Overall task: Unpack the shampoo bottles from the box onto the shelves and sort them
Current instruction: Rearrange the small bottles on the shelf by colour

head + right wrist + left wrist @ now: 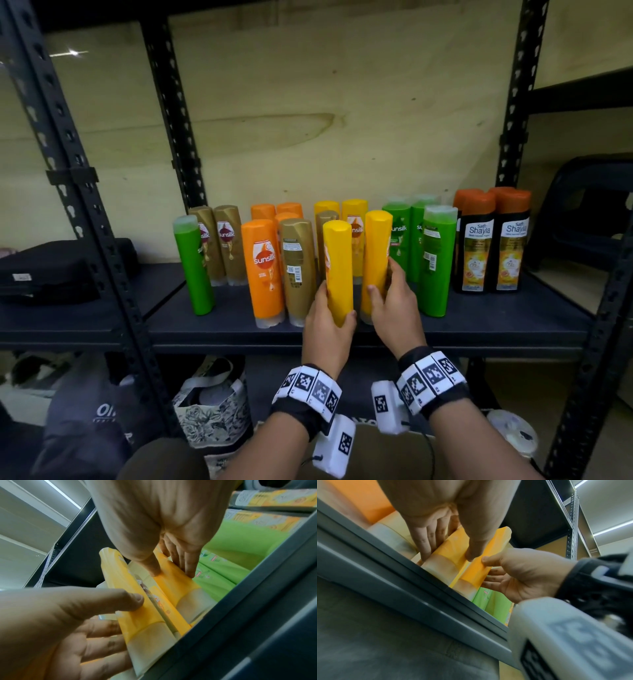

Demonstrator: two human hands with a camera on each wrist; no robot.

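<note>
Low in the centre of the frame, the left hand [328, 320] wraps one yellow bottle [338, 270] near its base while the right hand [391, 301] grips its twin [376, 260], both upright at the shelf [212, 329] front. Best to slide them straight back together, bases flat, toward the yellow pair [354, 219] behind; these tall, narrow, glossy plastic bottles look tippy. Beyond, mid-frame, gold, orange and green bottles [436, 260] stand in rows before a plywood back panel [308, 120].
</note>
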